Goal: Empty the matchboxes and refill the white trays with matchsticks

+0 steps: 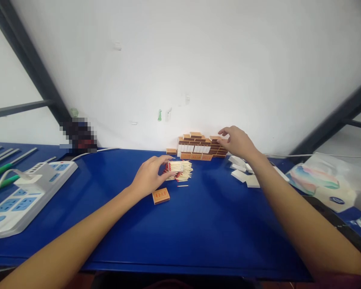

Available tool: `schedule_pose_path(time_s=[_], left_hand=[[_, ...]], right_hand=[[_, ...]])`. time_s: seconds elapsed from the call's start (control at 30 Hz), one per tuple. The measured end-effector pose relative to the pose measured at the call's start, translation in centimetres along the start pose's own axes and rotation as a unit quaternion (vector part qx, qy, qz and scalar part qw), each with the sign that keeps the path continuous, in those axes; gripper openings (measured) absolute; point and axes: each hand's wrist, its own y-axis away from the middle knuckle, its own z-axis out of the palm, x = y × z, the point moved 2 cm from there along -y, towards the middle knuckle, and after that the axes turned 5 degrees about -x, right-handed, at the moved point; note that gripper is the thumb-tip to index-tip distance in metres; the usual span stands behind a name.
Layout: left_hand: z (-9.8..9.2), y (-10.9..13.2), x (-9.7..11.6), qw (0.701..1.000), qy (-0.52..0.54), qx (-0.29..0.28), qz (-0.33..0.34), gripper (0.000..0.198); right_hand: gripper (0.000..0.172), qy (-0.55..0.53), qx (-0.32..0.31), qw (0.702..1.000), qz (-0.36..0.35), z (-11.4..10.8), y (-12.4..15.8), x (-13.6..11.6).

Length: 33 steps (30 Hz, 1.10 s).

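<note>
My left hand pinches a white matchbox tray filled with matches, held over a loose pile of matches. One single match lies just in front of the pile. Close to my left wrist, an orange matchbox rests flat. My right hand is by the right end of a stack of matchboxes, thumb and fingers apart with nothing seen between them. Whether its fingertips touch the top box I cannot tell. White trays stand in a row within the stack.
Several white box pieces lie right of the stack. A white power strip and green-handled tools occupy the left side. Plastic packaging sits at right on the blue table. A white wall rises behind.
</note>
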Motion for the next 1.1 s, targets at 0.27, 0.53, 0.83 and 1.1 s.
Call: schedule_pose_path(time_s=[0.27, 0.53, 0.83, 1.1], left_hand=[[-0.6, -0.3, -0.6, 0.999, -0.009, 0.041, 0.000, 0.038], [-0.4, -0.4, -1.1, 0.999, -0.017, 0.041, 0.004, 0.035], [-0.1, -0.9, -0.7, 0.999, 0.009, 0.023, 0.022, 0.033], [0.2, -6.9, -0.8, 0.992, 0.120, -0.022, 0.007, 0.034]], right_hand=[[0.007, -0.171, -0.189, 0.953, -0.166, 2.8, 7.6, -11.7], [0.007, -0.151, -0.260, 0.933, -0.197, 5.4, 9.3, -13.8], [0.017, -0.192, -0.073, 0.976, -0.076, 4.9, 8.1, -13.4], [0.045, -0.478, -0.147, 0.862, 0.076, 5.3, 2.7, -12.0]])
